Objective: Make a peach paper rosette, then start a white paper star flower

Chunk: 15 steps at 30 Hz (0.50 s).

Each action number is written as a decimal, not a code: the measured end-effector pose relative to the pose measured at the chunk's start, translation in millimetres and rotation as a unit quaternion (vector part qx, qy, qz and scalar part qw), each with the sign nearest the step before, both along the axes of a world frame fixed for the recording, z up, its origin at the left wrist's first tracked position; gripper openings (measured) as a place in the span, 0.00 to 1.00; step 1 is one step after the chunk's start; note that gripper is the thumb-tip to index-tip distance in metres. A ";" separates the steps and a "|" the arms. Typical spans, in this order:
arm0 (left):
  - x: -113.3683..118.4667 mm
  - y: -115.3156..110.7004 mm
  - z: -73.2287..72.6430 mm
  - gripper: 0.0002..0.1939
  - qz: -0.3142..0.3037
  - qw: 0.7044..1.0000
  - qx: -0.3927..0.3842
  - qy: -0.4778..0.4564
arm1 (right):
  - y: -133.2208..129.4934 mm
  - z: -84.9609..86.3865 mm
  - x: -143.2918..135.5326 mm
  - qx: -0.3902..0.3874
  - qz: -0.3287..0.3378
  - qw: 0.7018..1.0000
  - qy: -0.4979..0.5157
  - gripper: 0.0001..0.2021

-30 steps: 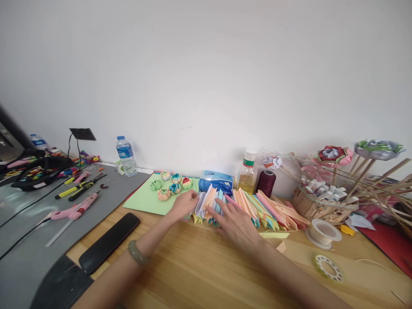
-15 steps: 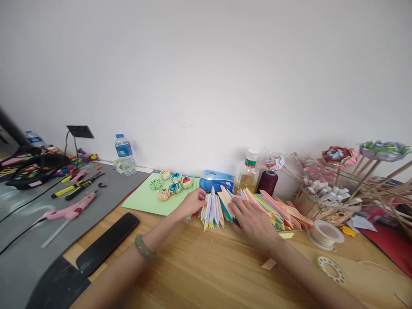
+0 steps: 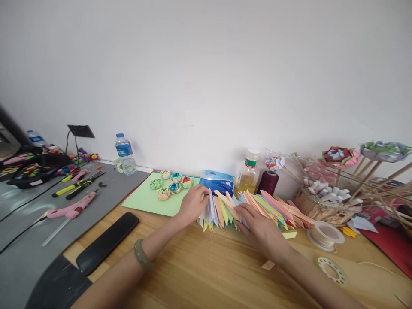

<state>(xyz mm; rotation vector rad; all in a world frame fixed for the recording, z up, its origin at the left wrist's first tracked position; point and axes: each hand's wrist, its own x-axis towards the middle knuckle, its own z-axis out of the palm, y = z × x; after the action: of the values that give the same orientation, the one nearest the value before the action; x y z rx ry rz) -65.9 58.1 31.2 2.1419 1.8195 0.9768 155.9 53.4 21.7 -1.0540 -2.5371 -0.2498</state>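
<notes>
A row of folded paper pieces [image 3: 220, 211] in white, peach, yellow and green stands on edge between my hands. My left hand [image 3: 193, 204] is at the left end of the row, its fingertips bent round the white pieces. At the other side, my right hand [image 3: 262, 225] has thumb and fingers curled on the row. More folded paper pieces [image 3: 275, 210], in pink, orange and yellow, spread out beyond my right hand. Directly behind the row is a blue tissue pack [image 3: 216, 181]. Several small paper flowers [image 3: 174, 187] rest on green paper [image 3: 138, 201] left of my left hand.
Behind the papers stand a bottle of yellowish liquid [image 3: 248, 171] and a dark thread spool [image 3: 268, 182]. To the right are a ribbon spool [image 3: 325, 236] and a wooden basket [image 3: 322, 210]. Leftward lie a black case [image 3: 107, 242], a pink glue gun [image 3: 75, 207] and a water bottle [image 3: 125, 154].
My right hand has shifted slightly right and down, and more yellow and peach pieces show between my hands. My left hand has turned a little, staying at the row's left end.
</notes>
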 end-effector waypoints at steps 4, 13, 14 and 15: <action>16.2 -4.0 1.9 0.15 -0.119 0.992 0.015 0.045 | 3.7 2.0 9.5 -0.007 -0.050 0.998 0.032 0.10; 15.9 -1.1 -15.9 0.14 -0.158 0.981 0.020 0.107 | 6.7 5.6 20.0 0.024 -0.158 0.986 0.055 0.12; 15.8 -1.0 -15.8 0.14 -0.152 0.982 0.022 0.109 | 5.5 5.4 18.0 0.029 -0.159 0.986 0.049 0.12; 16.1 -1.0 -15.3 0.14 -0.144 0.983 0.024 0.110 | 4.2 5.2 15.4 0.035 -0.158 0.986 0.043 0.13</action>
<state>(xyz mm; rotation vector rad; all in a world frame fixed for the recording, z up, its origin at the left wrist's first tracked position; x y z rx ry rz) -49.8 57.1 16.0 2.5382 1.5194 0.7503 171.3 57.6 26.9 -1.4048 -2.2605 -0.3661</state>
